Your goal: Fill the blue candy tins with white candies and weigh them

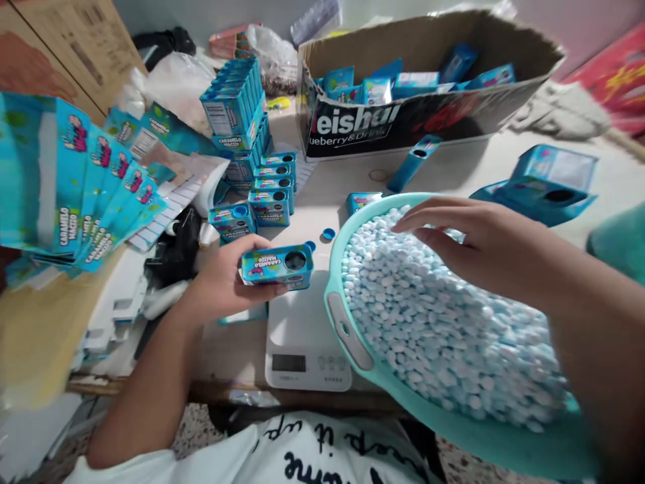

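My left hand [222, 279] clasps an unclosed Caramelo Macizo carton [275, 267]; right hand [471, 235], three o'clock, grip I can't tell; assembled cartons [226, 115], eleven o'clock.

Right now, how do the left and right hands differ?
The left hand grips a blue carton; the right hand shows nothing held. The left hand is near the white scale; the right hand arches over pale pieces in a turquoise basin. Both are bare.

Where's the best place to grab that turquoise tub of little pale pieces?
Probably by the grey-faced handle on the tub's left rim, coming from the left: that part is broad and uncovered, while the right arm crosses the opposite side.
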{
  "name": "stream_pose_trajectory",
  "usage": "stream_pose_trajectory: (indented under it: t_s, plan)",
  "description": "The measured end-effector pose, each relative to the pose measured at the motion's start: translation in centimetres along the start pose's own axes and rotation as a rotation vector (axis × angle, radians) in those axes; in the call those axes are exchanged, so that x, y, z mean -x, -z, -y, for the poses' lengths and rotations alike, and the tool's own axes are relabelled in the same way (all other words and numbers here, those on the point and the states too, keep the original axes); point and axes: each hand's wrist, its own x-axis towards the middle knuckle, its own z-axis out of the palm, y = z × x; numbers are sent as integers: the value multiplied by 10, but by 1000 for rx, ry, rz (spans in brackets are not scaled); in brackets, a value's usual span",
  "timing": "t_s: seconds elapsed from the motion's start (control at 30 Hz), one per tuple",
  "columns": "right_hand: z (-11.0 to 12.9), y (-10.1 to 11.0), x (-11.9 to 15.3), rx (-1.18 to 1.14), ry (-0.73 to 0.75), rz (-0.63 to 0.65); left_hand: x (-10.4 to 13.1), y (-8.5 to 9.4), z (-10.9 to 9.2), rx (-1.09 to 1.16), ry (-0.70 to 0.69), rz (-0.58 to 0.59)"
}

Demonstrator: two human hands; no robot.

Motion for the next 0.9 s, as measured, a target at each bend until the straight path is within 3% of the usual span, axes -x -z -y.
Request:
stream_pose_trajectory:
  t_s: [0.13,0.3,0.53,0.63,0.77,0.9]
  plan:
    - [-14,-12,3,-33,-95,86,2,-8,27,37,88,135]
    - [-21,-21,8,52,-200,330,7,-17,35,145,49,83]
    - [-20,-17,7,53,-11,274,7,-28,30,142,68,96]
    - [-16,-11,6,22,36,272,6,-28,31,200,-37,-7]
    - [-15,-9,6,11,82,270,2,-20,39,300,-226,-264]
    - [-19,-11,6,17,129,226,0,-15,38,279,-216,-512]
